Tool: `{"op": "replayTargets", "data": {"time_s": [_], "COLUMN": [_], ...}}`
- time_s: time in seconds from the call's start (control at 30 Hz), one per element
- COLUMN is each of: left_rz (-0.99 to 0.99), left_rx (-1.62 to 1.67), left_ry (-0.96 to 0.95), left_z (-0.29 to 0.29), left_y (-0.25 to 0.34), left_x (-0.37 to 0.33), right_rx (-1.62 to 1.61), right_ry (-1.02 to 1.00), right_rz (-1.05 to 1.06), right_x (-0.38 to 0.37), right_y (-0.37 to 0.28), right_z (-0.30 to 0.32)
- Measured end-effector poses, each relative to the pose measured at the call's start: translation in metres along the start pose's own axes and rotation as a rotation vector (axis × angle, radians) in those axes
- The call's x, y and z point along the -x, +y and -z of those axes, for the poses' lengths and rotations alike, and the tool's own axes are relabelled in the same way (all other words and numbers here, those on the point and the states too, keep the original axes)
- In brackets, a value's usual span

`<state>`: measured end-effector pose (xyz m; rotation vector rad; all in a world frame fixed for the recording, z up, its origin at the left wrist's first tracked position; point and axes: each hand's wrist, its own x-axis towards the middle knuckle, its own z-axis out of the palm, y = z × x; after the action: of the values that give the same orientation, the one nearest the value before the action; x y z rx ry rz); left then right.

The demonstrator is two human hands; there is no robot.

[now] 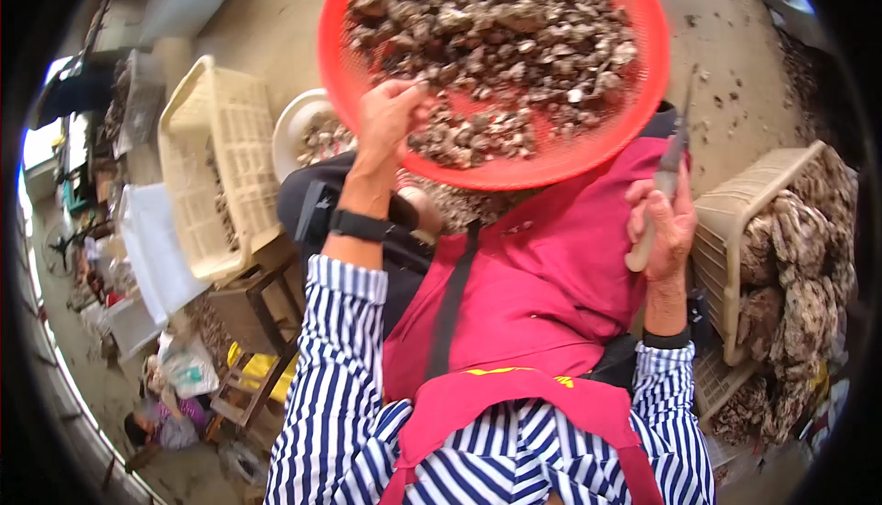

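A round red mesh basket (654, 36) rests before my knees, heaped with small brown-grey, crumbly pieces (496, 18) whose kind I cannot make out. Over its near left rim is my left hand (390, 124), thumb and fingers drawn together beside the loose pieces; anything between the fingertips is hidden. My right hand (666, 229) is wrapped around the pale handle of a narrow knife (669, 167), held to the right of the basket with its blade pointing away from me. The knife touches none of the pieces.
A cream plastic crate (735, 229) piled with large brown-grey clumps (795, 266) stands at my right. On the left are a white bowl (292, 128) of pieces and a tilted cream crate (234, 137). Farther left, a person (175, 427) sits near a wooden stool (248, 390).
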<state>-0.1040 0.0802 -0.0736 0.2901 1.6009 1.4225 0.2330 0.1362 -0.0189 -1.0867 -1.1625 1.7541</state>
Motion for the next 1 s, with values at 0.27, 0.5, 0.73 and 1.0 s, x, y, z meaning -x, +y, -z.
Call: {"op": "replayTargets", "data": {"time_s": [0.27,0.5,0.73,1.0], "left_rz": [0.095,0.06,-0.387,-0.445], "left_rx": [0.089,0.381,0.161,-0.815], "left_ry": [0.167,0.258,-0.703,-0.213], "left_z": [0.019,0.044,-0.154,-0.078], "left_y": [0.003,-0.006,0.073,-0.007], "left_x": [-0.001,-0.021,0.066,0.01], "right_rx": [-0.098,-0.155,-0.095,-0.311], "right_ry": [-0.038,-0.084,-0.013,-0.072], "right_rz": [-0.053,-0.055,-0.006,-0.024], "right_x": [0.001,-0.003,-0.002,-0.004], "right_y": [0.001,0.001,0.002,0.0], "right_z": [-0.007,-0.006,0.006,0.004]}}
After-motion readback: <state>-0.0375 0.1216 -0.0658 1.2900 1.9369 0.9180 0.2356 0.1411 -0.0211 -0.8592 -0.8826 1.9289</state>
